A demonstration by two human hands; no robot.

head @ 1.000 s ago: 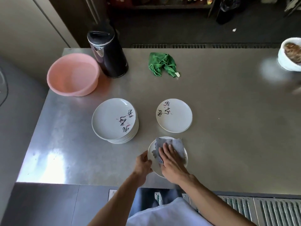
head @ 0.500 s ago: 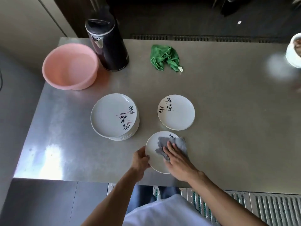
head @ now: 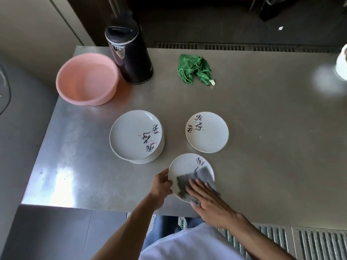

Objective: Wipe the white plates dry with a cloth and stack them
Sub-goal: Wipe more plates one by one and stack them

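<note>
In the upper left of the frame a round pink plastic basin (head: 87, 79) sits on the brushed steel table (head: 262, 128). A tall black cylindrical jug with a silver-trimmed lid (head: 129, 57) stands just beside it on its right. Below them, left of centre, is a tall stack of white round plates (head: 135, 136). The top plate is face up and shows black brush script with small pink leaves.

At lower centre the left hand (head: 160, 186) grips the left rim of a single white round plate with the same script (head: 185, 166), its fingers curled round the edge. This plate is near the table's front edge, apart from both other groups of plates. A crumpled grey cloth (head: 203, 174) covers its lower right part. The right hand (head: 210, 201) presses down on that cloth with flat, straight fingers spread over it, and does not clasp it.

Above, at upper centre, a bunched green cloth (head: 195, 71) lies on the table. Right of centre, just above the plate being wiped, is another white round scripted plate (head: 206, 132). Whether it lies alone or tops a low pile cannot be told. At the far right edge, part of a white bowl (head: 341, 62) is cut off by the frame.
</note>
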